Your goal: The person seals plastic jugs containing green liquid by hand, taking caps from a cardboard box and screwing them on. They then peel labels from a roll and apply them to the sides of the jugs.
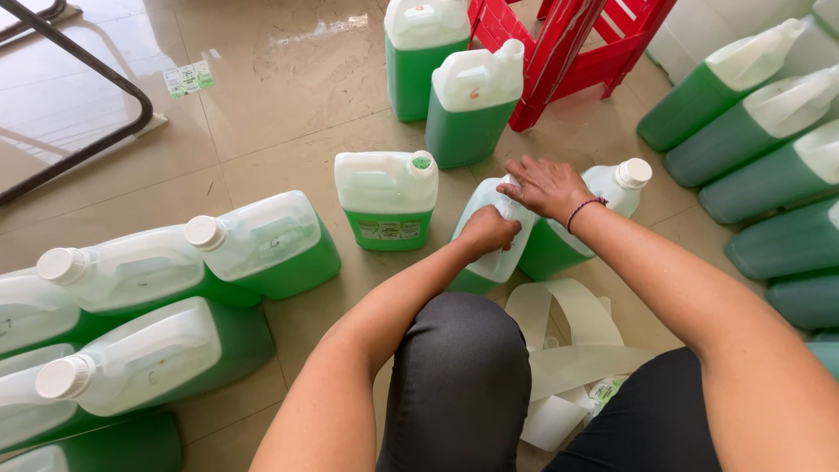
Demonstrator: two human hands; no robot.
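**Head view: two hands on a tilted jug, hemmed in by jugs**

Head view looks down on a tiled floor (288,105) crowded at both sides. Bare tile lies open at the far left, bounded by a black metal frame (105,83); a red plastic stool (572,44) closes the far side.

The left hand (487,232) is clenched on the near side of a tilted jug (489,253) at centre, close to the person's knee (459,367). The right hand (546,186) lies flat, fingers together, pressing on that jug's far top. Touching it on the right leans a second jug (603,205) with a white cap.

Just left stands a labelled jug (387,199), upright, green cap on. Two more upright jugs (472,105) stand farther off. A row of jugs (140,297) lies on its side at near left, white caps pointing left; another row (760,131) lies at right. All hold green liquid, roughly half full.

A curled strip of white backing paper (568,350) rests between the knees.
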